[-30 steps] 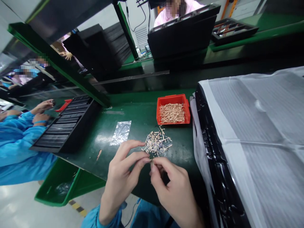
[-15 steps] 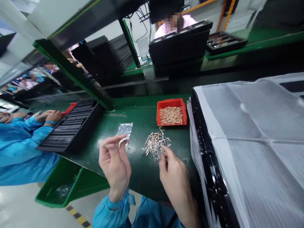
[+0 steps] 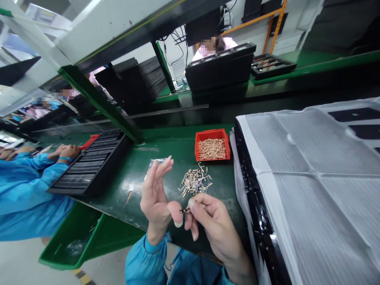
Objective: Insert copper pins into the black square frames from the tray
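Between the thumb and fingers of my right hand (image 3: 212, 221) is a small dark strip-like part (image 3: 184, 210). My left hand (image 3: 158, 198) has its fingers spread upward, and its thumb is at the left end of that part. Just beyond my right hand lies a loose pile of small beige and dark parts (image 3: 194, 181) on the green table (image 3: 118, 202). Behind the pile stands a red bin (image 3: 212, 157) holding many beige strips (image 3: 212, 148). A clear plastic piece (image 3: 151, 164) lies partly hidden behind my left fingers.
A large stack under white wrapping (image 3: 297, 158) fills the right side. At the left are a black slotted tray (image 3: 89, 162), a person in blue sleeves (image 3: 38, 174) and a green bin (image 3: 63, 241) below the table edge. A green post (image 3: 97, 103) rises behind.
My right hand has drawn back from the pile with a small part in its fingers. My left hand has opened upward, its thumb reaching the part. The view has shifted slightly.
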The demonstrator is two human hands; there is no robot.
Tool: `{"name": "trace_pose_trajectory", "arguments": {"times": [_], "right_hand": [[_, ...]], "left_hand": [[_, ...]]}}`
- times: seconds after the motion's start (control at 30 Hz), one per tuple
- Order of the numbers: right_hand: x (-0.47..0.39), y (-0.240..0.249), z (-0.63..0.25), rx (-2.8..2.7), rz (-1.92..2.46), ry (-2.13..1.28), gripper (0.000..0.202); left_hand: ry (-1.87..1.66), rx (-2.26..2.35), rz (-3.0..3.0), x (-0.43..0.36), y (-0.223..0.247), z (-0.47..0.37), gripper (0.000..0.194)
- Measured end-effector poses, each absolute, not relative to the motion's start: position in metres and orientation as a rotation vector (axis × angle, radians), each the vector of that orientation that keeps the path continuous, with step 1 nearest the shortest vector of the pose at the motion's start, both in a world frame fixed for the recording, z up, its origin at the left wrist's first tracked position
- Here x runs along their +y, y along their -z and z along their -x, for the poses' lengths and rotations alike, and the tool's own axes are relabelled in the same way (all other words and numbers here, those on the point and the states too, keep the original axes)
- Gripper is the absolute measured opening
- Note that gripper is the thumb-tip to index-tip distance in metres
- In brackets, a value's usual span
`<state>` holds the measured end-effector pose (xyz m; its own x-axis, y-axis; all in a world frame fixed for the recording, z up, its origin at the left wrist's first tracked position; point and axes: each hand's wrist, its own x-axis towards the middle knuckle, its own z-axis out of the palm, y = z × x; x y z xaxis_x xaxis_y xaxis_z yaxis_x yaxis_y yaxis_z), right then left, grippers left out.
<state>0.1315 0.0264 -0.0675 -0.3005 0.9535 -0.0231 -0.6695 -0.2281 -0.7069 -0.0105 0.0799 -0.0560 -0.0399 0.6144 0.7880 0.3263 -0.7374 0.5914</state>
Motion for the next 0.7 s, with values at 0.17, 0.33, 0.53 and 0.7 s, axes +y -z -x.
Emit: {"name": "trace_pose_trajectory", "arguments": {"times": [0.17, 0.33, 0.53, 0.7], "right_hand": [[0.03, 0.069, -0.132, -0.585, 0.586, -1.681, 0.044], [0.033, 0.071, -0.126, -0.519, 0.591, -1.601, 0.046], [0.037, 0.069, -0.118, -0.565, 0.472, -1.631, 0.057], [0.027, 0.072, -0.137, -0.979, 0.238, -1.766, 0.056]], "left_hand": [[-1.692, 1.095, -2.019, 0.084, 0.064, 0.026, 0.101], [-1.404, 1.34, -2.019, 0.092, 0.049, 0.044, 0.053], [-0.801, 1.302, -2.309, 0.154, 0.008, 0.039, 0.035], [-0.446, 0.884, -2.613, 0.195, -0.063, -0.042, 0.032]]}}
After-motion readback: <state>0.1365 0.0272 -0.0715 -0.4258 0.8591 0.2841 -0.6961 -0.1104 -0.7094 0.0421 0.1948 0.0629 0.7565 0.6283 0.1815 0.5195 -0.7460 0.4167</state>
